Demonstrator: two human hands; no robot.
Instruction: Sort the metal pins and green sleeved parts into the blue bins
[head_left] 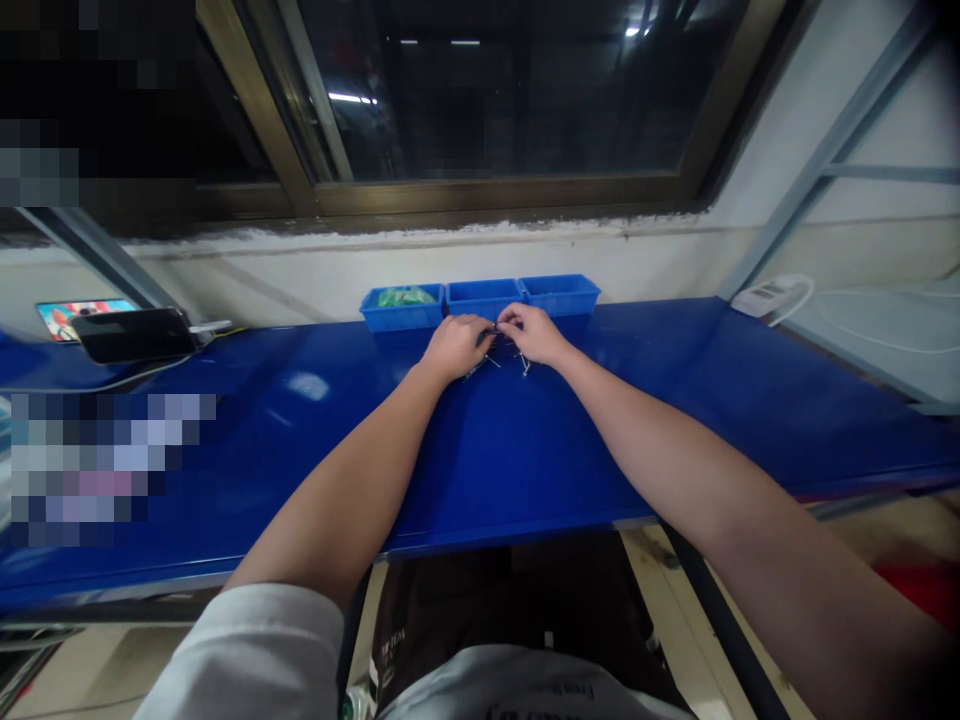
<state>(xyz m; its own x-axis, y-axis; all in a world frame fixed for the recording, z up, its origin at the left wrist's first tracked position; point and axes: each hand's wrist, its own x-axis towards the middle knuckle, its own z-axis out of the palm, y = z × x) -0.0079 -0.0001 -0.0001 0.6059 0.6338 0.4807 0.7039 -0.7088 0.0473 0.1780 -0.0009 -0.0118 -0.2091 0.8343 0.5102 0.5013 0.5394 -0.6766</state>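
Note:
My left hand [457, 345] and my right hand [531, 333] meet over the blue table [510, 460], just in front of the blue bins. The fingers of both are pinched together, almost touching at the tips. Something small and dark sits between them, too small to make out. Under and beside my left fingers lie thin metal pieces [492, 361], which look like screws. A few more such pieces [525, 367] lie below my right fingers.
Along the wall stand a left bin [401, 317] with a green packet [405, 296] in it, a middle bin [482, 291] and a right bin [562, 295]. Phones [135, 334] lean at the far left with a cable. A white power strip [772, 296] lies at the right.

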